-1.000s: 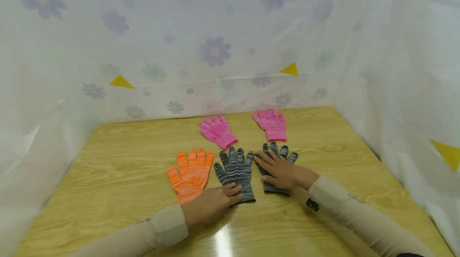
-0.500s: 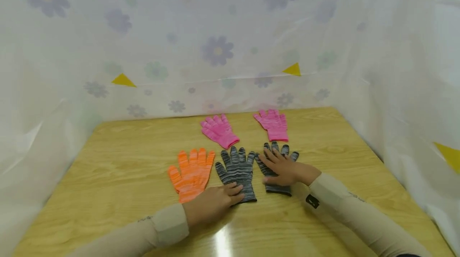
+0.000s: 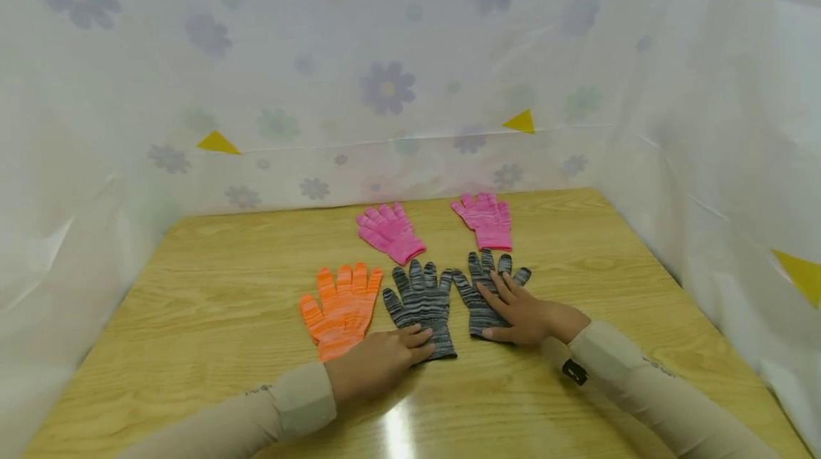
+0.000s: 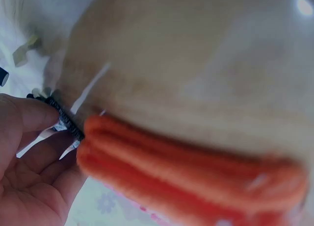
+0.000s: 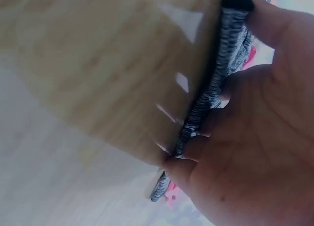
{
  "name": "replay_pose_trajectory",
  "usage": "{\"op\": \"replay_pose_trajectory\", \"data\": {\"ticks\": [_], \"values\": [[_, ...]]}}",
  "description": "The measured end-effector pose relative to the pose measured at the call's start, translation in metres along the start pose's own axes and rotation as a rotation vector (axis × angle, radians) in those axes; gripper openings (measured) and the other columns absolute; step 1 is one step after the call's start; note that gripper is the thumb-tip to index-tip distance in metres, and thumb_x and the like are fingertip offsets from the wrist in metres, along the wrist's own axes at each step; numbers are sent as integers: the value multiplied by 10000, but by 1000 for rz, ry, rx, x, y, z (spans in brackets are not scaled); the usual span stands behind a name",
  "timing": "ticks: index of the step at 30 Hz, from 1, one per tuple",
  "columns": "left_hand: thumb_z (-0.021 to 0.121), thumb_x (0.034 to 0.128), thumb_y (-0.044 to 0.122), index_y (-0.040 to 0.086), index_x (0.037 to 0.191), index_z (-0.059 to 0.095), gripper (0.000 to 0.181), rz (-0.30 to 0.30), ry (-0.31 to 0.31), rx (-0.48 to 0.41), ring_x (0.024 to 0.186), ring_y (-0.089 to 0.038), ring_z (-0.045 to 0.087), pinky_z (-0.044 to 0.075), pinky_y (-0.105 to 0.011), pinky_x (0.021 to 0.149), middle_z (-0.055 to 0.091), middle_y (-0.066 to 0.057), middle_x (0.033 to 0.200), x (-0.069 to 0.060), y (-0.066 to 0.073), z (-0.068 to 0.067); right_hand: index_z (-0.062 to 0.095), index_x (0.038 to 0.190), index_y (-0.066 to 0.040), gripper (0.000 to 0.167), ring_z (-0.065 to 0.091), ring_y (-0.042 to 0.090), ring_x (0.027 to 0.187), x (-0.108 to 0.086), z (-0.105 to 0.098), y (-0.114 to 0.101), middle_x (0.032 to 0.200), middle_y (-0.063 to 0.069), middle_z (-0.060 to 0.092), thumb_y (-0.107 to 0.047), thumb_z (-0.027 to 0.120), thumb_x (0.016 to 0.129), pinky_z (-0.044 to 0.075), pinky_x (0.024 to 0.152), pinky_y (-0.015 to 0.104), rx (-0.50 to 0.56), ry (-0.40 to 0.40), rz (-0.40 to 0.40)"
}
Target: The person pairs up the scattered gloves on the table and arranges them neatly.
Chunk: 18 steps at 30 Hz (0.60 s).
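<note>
In the head view two grey-and-black striped gloves lie flat, fingers toward the back. My left hand (image 3: 374, 365) rests its fingertips on the lower part of the left grey glove (image 3: 420, 302). The fingers of my right hand (image 3: 529, 313) are spread over the right grey glove (image 3: 481, 302), on its right side. An orange glove (image 3: 341, 313) lies just left of the left grey one, its cuff partly behind my left hand. The left wrist view shows the orange glove (image 4: 186, 172) large beside my left hand (image 4: 37, 172); the right wrist view shows my right palm (image 5: 260, 133) against grey knit (image 5: 211, 88).
Two pink gloves, one at the left (image 3: 390, 232) and one at the right (image 3: 485, 220), lie behind the grey ones near the back edge of the wooden table (image 3: 224, 288). A flowered white sheet (image 3: 288, 88) with yellow triangles hangs around the table.
My right hand has slid to the right and slightly nearer on the right grey glove, uncovering more of its left side. My left hand has stayed in place.
</note>
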<state>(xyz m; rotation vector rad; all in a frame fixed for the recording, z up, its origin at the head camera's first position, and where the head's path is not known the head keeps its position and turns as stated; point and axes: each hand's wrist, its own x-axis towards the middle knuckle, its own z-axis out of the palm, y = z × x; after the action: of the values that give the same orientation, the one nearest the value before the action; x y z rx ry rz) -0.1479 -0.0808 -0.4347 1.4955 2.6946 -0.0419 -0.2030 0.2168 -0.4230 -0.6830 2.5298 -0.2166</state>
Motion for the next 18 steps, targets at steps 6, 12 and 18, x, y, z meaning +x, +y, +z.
{"op": "replay_pose_trajectory", "data": {"ticks": [6, 12, 18], "values": [[571, 941, 112, 171, 1346, 563, 409, 52, 29, 68, 1269, -194, 508, 470, -325, 999, 507, -40, 1405, 4, -5, -2, 110, 1528, -14, 738, -33, 488, 1418, -3, 1, -1, 1549, 312, -44, -423, 429, 1003, 31, 1108, 671, -18, 61, -27], [555, 949, 108, 159, 1329, 577, 384, 81, 49, 99, 1250, -203, 526, 451, -325, 1021, 520, -46, 1389, 6, -6, -5, 86, 1524, 6, 795, -46, 478, 1420, -10, 2, 1, 1548, 307, -83, -436, 468, 986, -2, 1110, 665, -1, 56, -6], [604, 913, 87, 166, 1332, 574, 428, 86, 47, 100, 1254, -196, 522, 442, -314, 1028, 521, -45, 1389, 6, -7, -3, 92, 1529, -11, 805, -50, 471, 1423, -11, 4, 3, 1551, 299, -89, -471, 458, 979, -17, 1105, 671, 20, 52, -15]]}}
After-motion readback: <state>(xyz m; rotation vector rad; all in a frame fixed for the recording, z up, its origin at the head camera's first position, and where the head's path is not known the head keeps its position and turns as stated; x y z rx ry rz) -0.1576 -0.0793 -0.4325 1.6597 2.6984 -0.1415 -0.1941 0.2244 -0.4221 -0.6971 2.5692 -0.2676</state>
